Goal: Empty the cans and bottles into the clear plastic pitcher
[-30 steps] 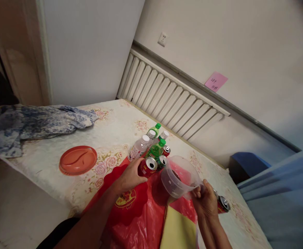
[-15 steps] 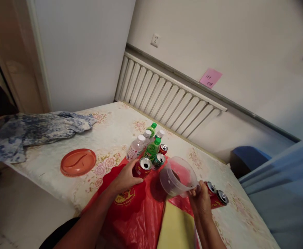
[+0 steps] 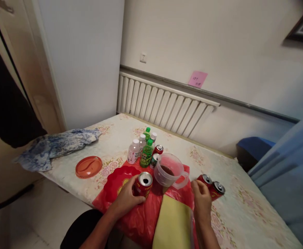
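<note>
On your bench (image 3: 234, 218), the measuring jug (image 3: 159, 177) sits on the plastic sheet (image 3: 148, 218). To its left, your left hand (image 3: 127, 197) holds a drink can (image 3: 142, 190), the scalloped tray (image 3: 109, 183) farther left; bottles (image 3: 146, 157) stand behind. To its right come your right hand (image 3: 202, 197) and two cans (image 3: 216, 192). A radiator (image 3: 164, 103) runs behind.

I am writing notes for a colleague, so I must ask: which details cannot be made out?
All in the head view:
Held red can: contents, hidden by its walls.
Left hand: some fingertips, behind the can.
Yellow sheet: near end, cut by bottom edge.
Pink note: writing too small.
</note>
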Demonstrator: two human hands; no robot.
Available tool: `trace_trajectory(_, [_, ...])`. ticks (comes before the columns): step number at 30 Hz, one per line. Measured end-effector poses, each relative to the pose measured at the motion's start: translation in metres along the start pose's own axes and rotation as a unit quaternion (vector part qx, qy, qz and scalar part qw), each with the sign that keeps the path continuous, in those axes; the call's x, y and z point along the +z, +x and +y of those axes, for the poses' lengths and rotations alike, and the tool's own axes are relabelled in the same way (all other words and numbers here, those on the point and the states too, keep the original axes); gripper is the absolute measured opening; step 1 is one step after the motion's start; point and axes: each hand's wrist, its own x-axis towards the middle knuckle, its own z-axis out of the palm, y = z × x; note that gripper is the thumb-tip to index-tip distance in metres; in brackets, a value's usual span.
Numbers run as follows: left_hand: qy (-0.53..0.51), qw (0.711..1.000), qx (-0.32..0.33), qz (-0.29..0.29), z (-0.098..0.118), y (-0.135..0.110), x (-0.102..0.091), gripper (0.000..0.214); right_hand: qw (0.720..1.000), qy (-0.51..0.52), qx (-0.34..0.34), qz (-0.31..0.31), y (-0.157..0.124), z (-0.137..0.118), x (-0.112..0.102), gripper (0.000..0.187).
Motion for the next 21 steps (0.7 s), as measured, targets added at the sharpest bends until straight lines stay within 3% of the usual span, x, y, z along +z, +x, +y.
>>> trace_trajectory(1, [0.0,1.0,-0.009,-0.007,0.005,-0.005,0.007,0.077,1.0,-0.017,0.008,0.0,-0.011,0.0,-0.004,0.038])
trace_trajectory(5, [-0.033,0.997,-0.014,-0.061,0.023,-0.02,0.045,0.076,0.986,-0.051,0.016,-0.158,-0.059,0.003,-0.014,0.059])
trace_trajectory(9, [-0.087,0.987,0.012,-0.135,0.028,-0.029,0.091,0.076,0.974,-0.052,0.006,-0.218,-0.086,0.003,-0.025,0.073])
trace_trajectory(14, [-0.122,0.974,0.038,-0.188,0.03,-0.037,0.14,0.075,0.977,-0.026,0.034,-0.21,-0.09,0.009,-0.048,0.072])
trace_trajectory(18, [-0.135,0.961,0.018,-0.239,0.041,-0.04,0.163,0.077,0.985,-0.018,0.033,-0.166,-0.089,0.019,-0.068,0.067])
trace_trajectory(21, [-0.075,0.964,0.041,-0.25,0.037,-0.037,0.175,0.083,0.992,-0.031,0.031,-0.115,-0.084,0.025,-0.085,0.065])
